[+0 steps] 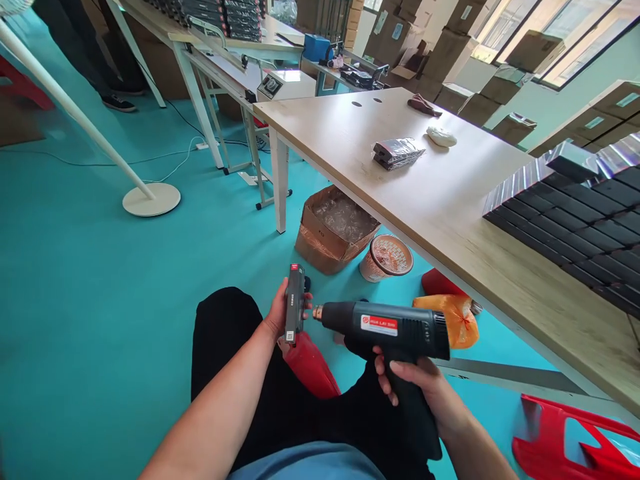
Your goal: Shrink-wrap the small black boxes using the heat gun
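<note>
A slim dark box (294, 303) with a red mark at its top end stands on edge in my left hand (278, 310), fingers wrapped round it. My right hand (415, 380) grips a black heat gun (390, 328) by its handle. The gun's metal nozzle (318, 313) points left at the box, a small gap from it. Both things are held above my lap, over the black trousers (225, 333). Part of the left fingers is hidden behind the box.
A wooden table (345, 133) to the right bears stacked dark boxes (575, 220), a plastic-wrapped bundle (397, 153) and a white lump (441, 137). Below stand a carton (320, 243), a bin (373, 268) and an orange bag (453, 320). A red stool (540, 440) is at lower right.
</note>
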A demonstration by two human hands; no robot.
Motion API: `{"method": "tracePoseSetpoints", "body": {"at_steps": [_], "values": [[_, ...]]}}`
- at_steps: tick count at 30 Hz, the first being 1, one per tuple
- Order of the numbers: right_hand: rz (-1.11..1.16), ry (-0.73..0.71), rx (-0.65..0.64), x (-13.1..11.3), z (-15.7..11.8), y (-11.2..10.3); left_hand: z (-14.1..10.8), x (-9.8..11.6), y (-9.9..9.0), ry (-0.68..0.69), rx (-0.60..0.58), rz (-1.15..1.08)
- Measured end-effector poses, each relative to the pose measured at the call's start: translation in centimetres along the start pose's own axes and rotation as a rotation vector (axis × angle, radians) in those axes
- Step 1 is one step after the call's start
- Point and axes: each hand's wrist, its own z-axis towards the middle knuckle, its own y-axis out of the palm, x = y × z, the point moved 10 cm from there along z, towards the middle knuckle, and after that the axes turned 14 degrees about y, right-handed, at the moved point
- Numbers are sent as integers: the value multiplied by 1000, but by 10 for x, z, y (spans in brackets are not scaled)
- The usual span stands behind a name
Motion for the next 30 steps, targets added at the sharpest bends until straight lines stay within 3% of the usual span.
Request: {"method": "tracePoseSetpoints", "body": {"at_steps": [4,8,11,15,22,26,30], "values": [[414,4,77,12,11,-30,-17,5,35,-124,-255,-223],[552,-14,20,11,25,-35,-28,3,51,-204,-374,-258],[573,-4,-45,10,33,-29,-29,-2,51,-204,-375,-217],[579,15,-71,8,41,-22,-27,-8,38,-207,-306,-118],[560,11,-75,-2,42,-15,-26,-8,30,-207,-209,-30],[544,12,-37,-6,44,-12,-25,-12,29,-227,-227,20],[384,-49,-38,-19,38,1,-24,-20,23,-297,-179,93]]}}
